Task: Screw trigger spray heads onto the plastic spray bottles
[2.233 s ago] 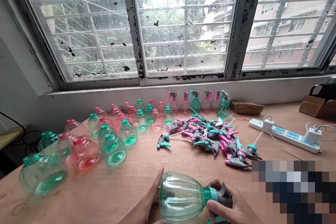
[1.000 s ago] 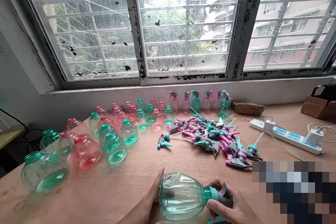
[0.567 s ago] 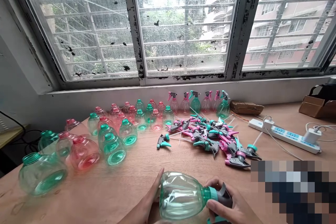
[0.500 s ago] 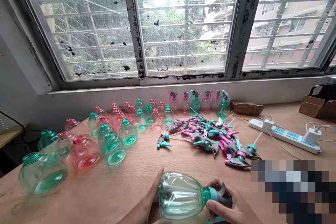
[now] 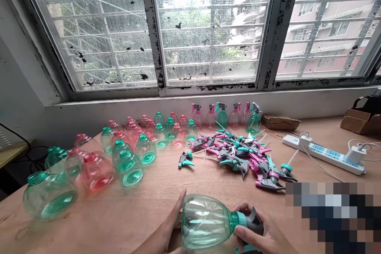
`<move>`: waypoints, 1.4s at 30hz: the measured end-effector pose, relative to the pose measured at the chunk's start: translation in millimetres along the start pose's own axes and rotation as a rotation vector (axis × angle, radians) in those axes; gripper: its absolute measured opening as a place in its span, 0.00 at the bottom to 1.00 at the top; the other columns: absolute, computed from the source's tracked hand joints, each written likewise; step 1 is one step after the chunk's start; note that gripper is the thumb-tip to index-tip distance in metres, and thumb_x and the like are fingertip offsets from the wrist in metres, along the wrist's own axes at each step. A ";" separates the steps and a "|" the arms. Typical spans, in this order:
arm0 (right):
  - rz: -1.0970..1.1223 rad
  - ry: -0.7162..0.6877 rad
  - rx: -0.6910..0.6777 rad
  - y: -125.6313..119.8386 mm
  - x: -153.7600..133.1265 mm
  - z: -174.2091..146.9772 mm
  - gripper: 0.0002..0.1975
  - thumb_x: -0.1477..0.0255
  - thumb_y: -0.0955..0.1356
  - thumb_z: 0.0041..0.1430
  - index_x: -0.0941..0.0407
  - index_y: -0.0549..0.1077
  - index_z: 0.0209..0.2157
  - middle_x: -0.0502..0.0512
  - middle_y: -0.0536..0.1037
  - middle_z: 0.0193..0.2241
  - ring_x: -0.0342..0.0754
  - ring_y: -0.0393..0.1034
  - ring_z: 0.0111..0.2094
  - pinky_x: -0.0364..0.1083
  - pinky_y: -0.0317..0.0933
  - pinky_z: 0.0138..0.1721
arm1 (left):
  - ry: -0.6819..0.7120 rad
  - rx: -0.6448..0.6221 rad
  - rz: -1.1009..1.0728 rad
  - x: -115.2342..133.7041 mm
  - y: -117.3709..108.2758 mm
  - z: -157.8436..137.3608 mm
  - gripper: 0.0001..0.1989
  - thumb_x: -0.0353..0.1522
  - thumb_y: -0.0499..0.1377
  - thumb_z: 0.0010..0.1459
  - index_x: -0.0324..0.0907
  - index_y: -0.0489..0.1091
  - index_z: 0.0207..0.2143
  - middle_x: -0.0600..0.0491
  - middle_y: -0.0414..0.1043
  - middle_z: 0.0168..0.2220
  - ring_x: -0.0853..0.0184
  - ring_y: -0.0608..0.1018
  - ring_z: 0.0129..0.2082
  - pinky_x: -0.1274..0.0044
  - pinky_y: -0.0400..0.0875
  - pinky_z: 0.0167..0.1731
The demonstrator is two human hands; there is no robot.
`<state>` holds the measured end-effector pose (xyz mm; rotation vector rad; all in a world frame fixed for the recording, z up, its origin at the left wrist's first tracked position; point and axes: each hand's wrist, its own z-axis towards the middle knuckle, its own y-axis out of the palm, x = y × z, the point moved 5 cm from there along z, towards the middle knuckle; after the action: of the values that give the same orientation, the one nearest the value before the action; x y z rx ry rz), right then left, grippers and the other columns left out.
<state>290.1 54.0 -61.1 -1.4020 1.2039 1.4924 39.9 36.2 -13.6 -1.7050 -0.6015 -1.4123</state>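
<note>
A clear green spray bottle [image 5: 205, 222] lies sideways in the air between my hands, its neck pointing right. My left hand [image 5: 169, 224] cups the bottle's base, thumb up along the bottom edge; its other fingers are partly hidden behind the bottle. At the neck, my right hand [image 5: 257, 228] grips the turquoise collar of a grey trigger sprayer [image 5: 253, 222], with thumb and fingers on opposite sides. The collar sits on the bottle's mouth, and a turquoise trigger shows below the hand. Beyond them is a pile of loose grey, pink and turquoise trigger sprayers [image 5: 235, 152].
Several open green bottles [image 5: 129, 170] and pink bottles [image 5: 97, 172] stand at left and back. Capped spray bottles [image 5: 222, 117] line the wall below the window. A white power strip [image 5: 324, 154], a brown package [image 5: 279, 122] and a cardboard box [image 5: 361, 121] are at right.
</note>
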 end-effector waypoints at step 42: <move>-0.017 -0.048 -0.008 -0.2 2.3 3.0 0.25 0.51 0.76 0.49 0.56 0.72 0.38 0.47 0.76 0.20 0.47 0.73 0.21 0.44 0.61 0.25 | 0.058 -0.044 -0.028 -22.1 -4.6 5.9 0.50 0.48 0.60 0.61 0.50 0.29 0.72 0.52 0.37 0.75 0.48 0.46 0.73 0.59 0.47 0.68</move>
<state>289.2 56.7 -63.5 -1.3711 1.1551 1.5122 34.0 46.6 -33.7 -1.6895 -0.5681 -1.5001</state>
